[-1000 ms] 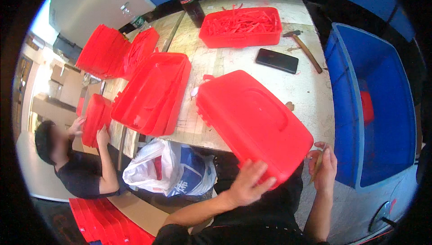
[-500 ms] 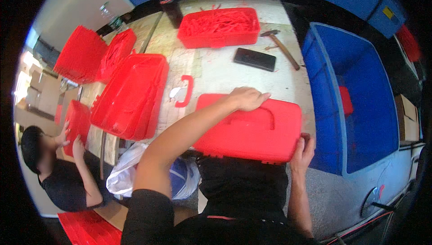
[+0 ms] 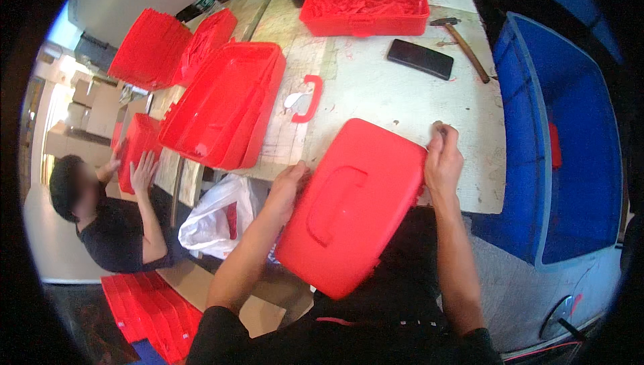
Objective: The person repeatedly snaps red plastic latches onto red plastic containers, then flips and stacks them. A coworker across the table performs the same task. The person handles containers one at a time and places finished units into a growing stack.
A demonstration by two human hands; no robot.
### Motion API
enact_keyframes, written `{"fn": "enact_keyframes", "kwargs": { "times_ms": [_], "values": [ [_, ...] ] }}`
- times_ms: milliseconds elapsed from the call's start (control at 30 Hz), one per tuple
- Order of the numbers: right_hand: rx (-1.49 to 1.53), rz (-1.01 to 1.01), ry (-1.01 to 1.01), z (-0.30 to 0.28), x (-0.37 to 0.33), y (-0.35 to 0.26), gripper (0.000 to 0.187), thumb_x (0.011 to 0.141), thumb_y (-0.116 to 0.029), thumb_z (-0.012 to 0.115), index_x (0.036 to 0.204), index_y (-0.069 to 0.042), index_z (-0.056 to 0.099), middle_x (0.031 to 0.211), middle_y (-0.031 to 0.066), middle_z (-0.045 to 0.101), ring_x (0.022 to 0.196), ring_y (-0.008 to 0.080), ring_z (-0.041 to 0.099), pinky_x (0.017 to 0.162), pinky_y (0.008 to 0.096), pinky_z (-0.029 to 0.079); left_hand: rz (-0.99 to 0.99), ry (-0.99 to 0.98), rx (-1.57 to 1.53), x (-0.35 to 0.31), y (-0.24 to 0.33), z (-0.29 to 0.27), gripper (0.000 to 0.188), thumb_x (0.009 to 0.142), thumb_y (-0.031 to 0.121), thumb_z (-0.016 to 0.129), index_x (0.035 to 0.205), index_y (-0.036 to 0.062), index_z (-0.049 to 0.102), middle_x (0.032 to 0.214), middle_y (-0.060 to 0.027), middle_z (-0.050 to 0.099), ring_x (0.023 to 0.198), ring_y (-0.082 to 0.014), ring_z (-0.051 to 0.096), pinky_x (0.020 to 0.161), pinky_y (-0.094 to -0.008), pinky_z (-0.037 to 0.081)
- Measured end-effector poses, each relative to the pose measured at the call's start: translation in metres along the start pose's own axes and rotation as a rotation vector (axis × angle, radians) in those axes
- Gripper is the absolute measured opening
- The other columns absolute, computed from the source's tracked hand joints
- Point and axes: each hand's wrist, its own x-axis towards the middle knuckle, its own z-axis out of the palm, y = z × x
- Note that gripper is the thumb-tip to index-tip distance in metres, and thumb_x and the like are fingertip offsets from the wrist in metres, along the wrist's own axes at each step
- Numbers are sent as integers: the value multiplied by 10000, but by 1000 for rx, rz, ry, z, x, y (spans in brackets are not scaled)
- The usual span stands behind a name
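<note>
Red lidded box (image 3: 352,214), nearer the person than the black phone (image 3: 420,58), dominates the head view I watch from afar. Compared with half a second ago, it slants instead of lying crosswise, and the left hand (image 3: 290,187) is at its left side rather than over its far edge. I read that as the closed box being turned about, its top facing my camera. The right hand (image 3: 444,160) is at the opposite side, near the upper corner, fingers bent. Left fingertips go out of sight at the edge, so I cannot tell whether either hand pinches the box or only steadies it.

For containers, I work outward from the phone. Beyond it and to its left, a red tub (image 3: 396,27) is heaped with thin red strips (image 3: 365,0). Left of it, an open red case (image 3: 265,124) shows a ridged inside. Right of it, a blue bin (image 3: 590,113) has a red piece (image 3: 555,145) in it. Left of it and nearer the person, a white bag (image 3: 204,227) holds something red that I cannot identify.
</note>
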Motion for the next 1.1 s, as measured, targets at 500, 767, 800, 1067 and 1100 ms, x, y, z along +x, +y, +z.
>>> {"fn": "enact_keyframes", "kwargs": {
  "times_ms": [500,767,800,1067,1100],
  "values": [
    [435,252,-731,-90,-62,-65,213,1026,-172,489,942,-7,595,626,75,561,542,134,564,503,313,441,298,-161,-270,-123,19,42,532,953,324,640,1336,-25,517,1251,-116,640,1093,-209,638,974,-359,489],
    [232,93,-757,-71,-76,-69,223,1005,-202,516,884,-21,566,623,230,539,599,430,602,510,471,440,237,-168,-185,-131,17,59,539,975,317,589,1365,-39,477,1306,-144,609,1139,-240,620,1002,-387,477],
    [222,87,-743,-69,-74,-69,226,1005,-203,516,881,-21,565,624,232,539,601,433,600,512,474,440,237,-158,-193,-132,16,61,536,974,314,589,1362,-39,479,1305,-144,609,1139,-242,620,1003,-388,476],
    [198,56,-743,-63,-67,-71,219,999,-199,526,872,-24,556,623,230,542,607,439,599,515,482,441,183,-188,-209,-135,22,68,572,957,329,604,1380,-30,464,1322,-141,599,1154,-242,609,1018,-382,461],
    [177,51,-742,-63,-68,-72,211,997,-195,528,874,-26,556,623,228,545,607,437,601,516,482,444,177,-188,-201,-135,22,68,576,955,329,607,1383,-28,461,1325,-141,597,1155,-243,608,1019,-381,460]
  ]
}}
